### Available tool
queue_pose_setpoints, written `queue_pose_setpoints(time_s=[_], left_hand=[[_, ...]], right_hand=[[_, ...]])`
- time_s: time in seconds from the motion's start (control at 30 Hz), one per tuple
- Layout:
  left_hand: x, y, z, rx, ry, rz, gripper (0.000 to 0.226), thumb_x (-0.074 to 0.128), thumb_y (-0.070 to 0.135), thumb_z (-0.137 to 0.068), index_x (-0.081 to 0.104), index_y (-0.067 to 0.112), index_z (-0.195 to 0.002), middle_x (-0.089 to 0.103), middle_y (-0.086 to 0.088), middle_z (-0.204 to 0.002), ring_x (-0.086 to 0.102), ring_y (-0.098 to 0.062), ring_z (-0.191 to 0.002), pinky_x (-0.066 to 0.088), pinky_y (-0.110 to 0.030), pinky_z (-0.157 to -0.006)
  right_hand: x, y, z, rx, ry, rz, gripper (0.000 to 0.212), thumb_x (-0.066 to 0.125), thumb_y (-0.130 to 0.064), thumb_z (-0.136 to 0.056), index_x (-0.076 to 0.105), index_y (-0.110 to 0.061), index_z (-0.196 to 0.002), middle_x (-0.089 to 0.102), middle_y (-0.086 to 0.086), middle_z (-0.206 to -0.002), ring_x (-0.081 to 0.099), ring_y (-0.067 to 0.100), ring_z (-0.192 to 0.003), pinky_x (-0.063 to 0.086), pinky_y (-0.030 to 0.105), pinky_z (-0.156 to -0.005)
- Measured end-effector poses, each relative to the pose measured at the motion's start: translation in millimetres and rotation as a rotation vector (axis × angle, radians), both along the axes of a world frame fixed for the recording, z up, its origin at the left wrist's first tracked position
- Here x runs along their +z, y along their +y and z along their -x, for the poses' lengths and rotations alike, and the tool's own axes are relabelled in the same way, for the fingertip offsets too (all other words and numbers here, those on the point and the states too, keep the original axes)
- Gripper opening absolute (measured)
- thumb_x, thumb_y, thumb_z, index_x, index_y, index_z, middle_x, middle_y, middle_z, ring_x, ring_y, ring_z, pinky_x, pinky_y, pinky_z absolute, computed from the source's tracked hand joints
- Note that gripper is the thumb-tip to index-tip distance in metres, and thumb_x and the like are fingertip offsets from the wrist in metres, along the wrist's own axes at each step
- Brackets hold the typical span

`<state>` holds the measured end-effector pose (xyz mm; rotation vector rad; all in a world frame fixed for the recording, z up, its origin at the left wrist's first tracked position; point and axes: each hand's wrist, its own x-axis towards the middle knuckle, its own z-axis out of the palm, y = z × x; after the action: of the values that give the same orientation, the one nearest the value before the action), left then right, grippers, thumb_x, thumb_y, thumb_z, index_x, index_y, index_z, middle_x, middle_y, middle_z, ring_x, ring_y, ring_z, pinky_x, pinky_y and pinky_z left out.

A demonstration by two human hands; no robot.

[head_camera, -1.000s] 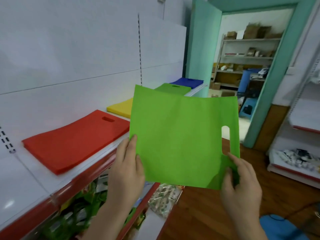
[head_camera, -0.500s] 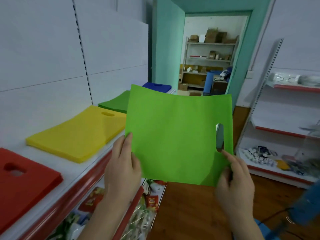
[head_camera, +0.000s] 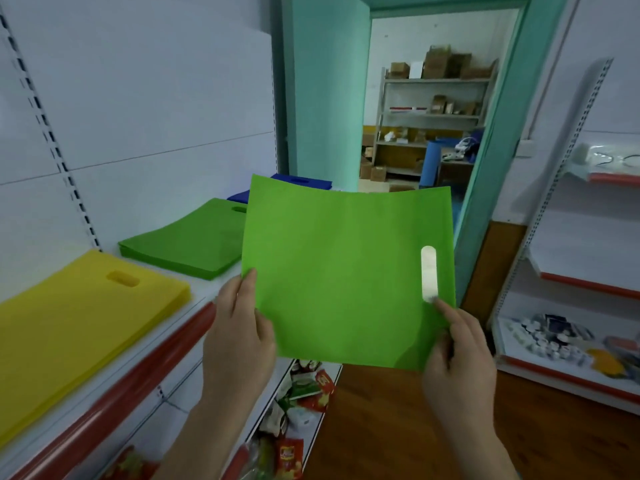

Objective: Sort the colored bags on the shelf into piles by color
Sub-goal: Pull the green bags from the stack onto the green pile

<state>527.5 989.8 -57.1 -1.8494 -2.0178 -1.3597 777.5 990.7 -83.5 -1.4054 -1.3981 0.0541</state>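
I hold a flat green bag (head_camera: 339, 268) spread in front of me, its handle slot on the right side. My left hand (head_camera: 239, 337) pinches its lower left edge and my right hand (head_camera: 457, 355) pinches its lower right corner. On the white shelf (head_camera: 204, 292) to my left lie a yellow pile (head_camera: 76, 317), then a green pile (head_camera: 187, 244), then a blue pile (head_camera: 298, 181) farthest back, partly hidden behind the held bag. The held bag hangs just right of the green pile, off the shelf edge.
Snack packets (head_camera: 298, 403) fill the lower shelf below. A teal door frame (head_camera: 491, 161) opens onto a storeroom with metal shelving. Another white shelf unit (head_camera: 581, 306) with small goods stands at the right. Wooden floor lies between the units.
I have moved along the shelf toward the doorway: the red pile left view, the yellow and green piles came closer. Both hands keep the same grip on the green bag.
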Motion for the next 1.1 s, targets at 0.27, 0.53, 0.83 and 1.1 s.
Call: queue_pose_setpoints(time_s=[0.27,0.53,0.83,1.1], left_hand=[[3,78,-15,0.158,-0.019,-0.037,0.059,0.056,-0.003,-0.088,0.042,0.009,-0.144,0.042,-0.013,-0.142,0.045,-0.011,-0.082,0.039,-0.029,-0.066],[10,141,31,0.416,-0.003,-0.076,0.057,0.054,0.002,-0.089,0.04,0.007,-0.144,0.038,-0.01,-0.143,0.047,-0.016,-0.079,0.045,-0.033,-0.063],[21,186,79,0.734,-0.004,0.038,0.052,0.057,0.007,-0.088,0.046,0.002,-0.138,0.044,-0.014,-0.138,0.059,-0.033,-0.097,0.049,-0.037,-0.072],[8,199,104,0.983,0.129,0.253,0.041,0.066,0.015,-0.083,0.058,-0.001,-0.12,0.057,-0.02,-0.115,0.058,-0.038,-0.097,0.051,-0.043,-0.079]], right_hand=[[9,132,-11,0.174,-0.03,-0.083,0.041,0.047,0.005,-0.089,0.06,-0.008,-0.126,0.058,0.003,-0.121,0.051,0.01,-0.103,0.047,0.033,-0.088],[21,254,53,0.379,-0.065,-0.12,0.042,0.043,-0.003,-0.088,0.061,-0.009,-0.125,0.057,0.002,-0.121,0.048,0.002,-0.1,0.036,0.016,-0.087],[40,352,137,0.614,-0.09,-0.14,0.036,0.047,-0.001,-0.092,0.061,-0.007,-0.125,0.059,0.003,-0.119,0.045,-0.003,-0.092,0.032,0.01,-0.08],[32,407,199,0.825,-0.16,-0.032,0.033,0.052,-0.001,-0.093,0.063,-0.008,-0.123,0.061,0.004,-0.119,0.054,0.016,-0.102,0.038,0.026,-0.089]])
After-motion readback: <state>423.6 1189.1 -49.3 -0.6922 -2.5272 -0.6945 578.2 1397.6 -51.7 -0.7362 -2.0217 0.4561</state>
